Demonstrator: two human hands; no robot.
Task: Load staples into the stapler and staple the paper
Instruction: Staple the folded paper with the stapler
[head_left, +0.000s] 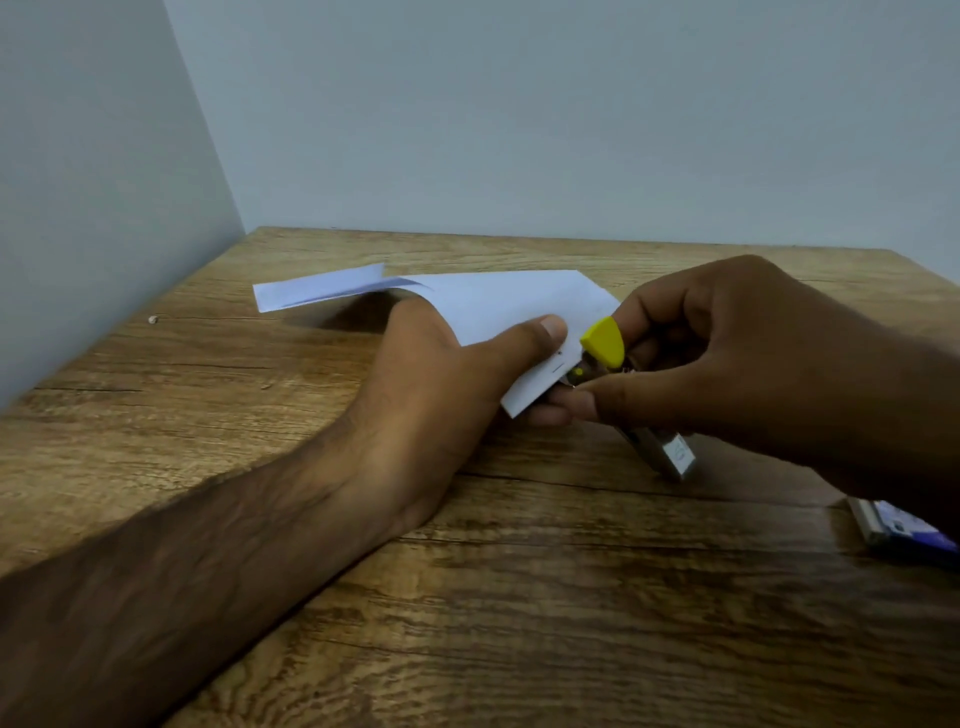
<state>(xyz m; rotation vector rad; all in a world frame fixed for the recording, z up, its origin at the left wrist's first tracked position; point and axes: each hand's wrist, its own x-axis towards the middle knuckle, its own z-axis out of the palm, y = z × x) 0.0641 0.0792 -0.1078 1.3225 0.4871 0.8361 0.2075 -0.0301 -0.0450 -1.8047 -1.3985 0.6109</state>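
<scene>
Wooden table (519, 623) set into a corner of pale walls, grain running left to right. Folded white paper (498, 306) lifted off the table near its middle, far left end drooping toward the surface and split into loose layers, near right corner raised. Left hand (447, 374) reaching in from the near left on a bare forearm, pinching the paper: thumb pressed flat on top close to the near right edge, other fingers tucked under the sheet, tips poking out below the corner. One short staple (558, 368) already set in the paper just beside the thumb, with a tiny dark speck close above it. Stapler (605, 340) right at that corner, yellow nose touching or almost touching the paper edge, metal body slanting down and to the right, its near end (675, 457) close above the table. Right hand (769, 364) coming in from the right, closed around the stapler: fingers curled over the top, thumb pressed along the near side, middle of the body hidden behind them. Cannot tell whether the paper edge sits inside the stapler's mouth. Small staple box (904, 530), blue and white, lying on the table at the near right, partly covered by the right wrist. Tiny pale speck (152, 319) on the table far to the left, well apart from everything else.
</scene>
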